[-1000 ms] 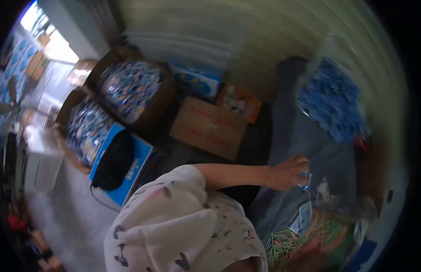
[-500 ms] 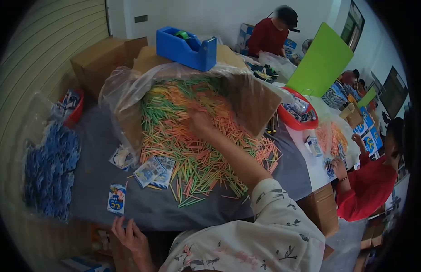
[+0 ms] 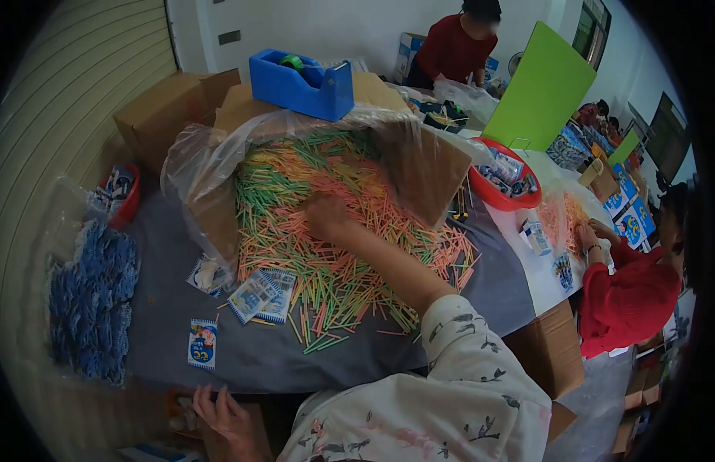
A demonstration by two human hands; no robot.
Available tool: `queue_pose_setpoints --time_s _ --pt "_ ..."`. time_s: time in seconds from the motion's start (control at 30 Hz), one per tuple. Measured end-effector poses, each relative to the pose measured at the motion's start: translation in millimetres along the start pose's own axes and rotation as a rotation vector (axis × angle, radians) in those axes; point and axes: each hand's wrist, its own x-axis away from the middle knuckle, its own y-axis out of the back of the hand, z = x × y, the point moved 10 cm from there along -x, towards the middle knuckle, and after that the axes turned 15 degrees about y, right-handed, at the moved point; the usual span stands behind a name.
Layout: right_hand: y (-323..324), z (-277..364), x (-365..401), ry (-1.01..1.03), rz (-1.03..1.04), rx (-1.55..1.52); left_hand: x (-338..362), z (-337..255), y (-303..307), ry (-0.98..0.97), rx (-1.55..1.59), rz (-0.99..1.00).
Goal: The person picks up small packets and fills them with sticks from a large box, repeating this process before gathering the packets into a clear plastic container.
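A heap of thin green, orange and pink sticks [image 3: 350,269] spills from a plastic-lined cardboard box [image 3: 431,173] onto the grey cloth. My right hand [image 3: 328,218] is down in the middle of the heap, fingers hidden among the sticks. My left hand [image 3: 223,416] rests near the table's front edge with its fingers apart and nothing in them. Just above it lies a single blue and white packet [image 3: 202,343]. Further up, two overlapping packets [image 3: 263,296] lie by the box's left corner, beside another packet [image 3: 208,276].
A blue tape dispenser [image 3: 302,85] stands on the box's back flap. Blue packets fill a clear bag [image 3: 94,300] at left. Red baskets [image 3: 505,175] hold packets on both sides. A co-worker in red [image 3: 631,300] handles sticks at right; another person [image 3: 456,46] is behind.
My right hand has moved slightly left and down within the heap. The co-worker at right has moved both hands onto the pink sticks. The view has shifted a little.
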Motion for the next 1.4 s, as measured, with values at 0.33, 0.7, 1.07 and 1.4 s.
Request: queue_pose_setpoints --time_s 0.33,0.7,1.07,1.4 --pt "33 12 19 0.019 -0.054 0.064 1 -41 41 0.335 -0.128 0.221" --pt "-16 3 15 0.242 -0.05 -0.099 44 9 44 0.056 -0.052 -0.047" --pt "-15 -14 28 0.48 -0.214 -0.067 150 116 314 0.564 0.608 -1.081" --pt "-2 -23 17 0.394 -0.172 0.051 357 104 438 0.189 0.795 -1.716"
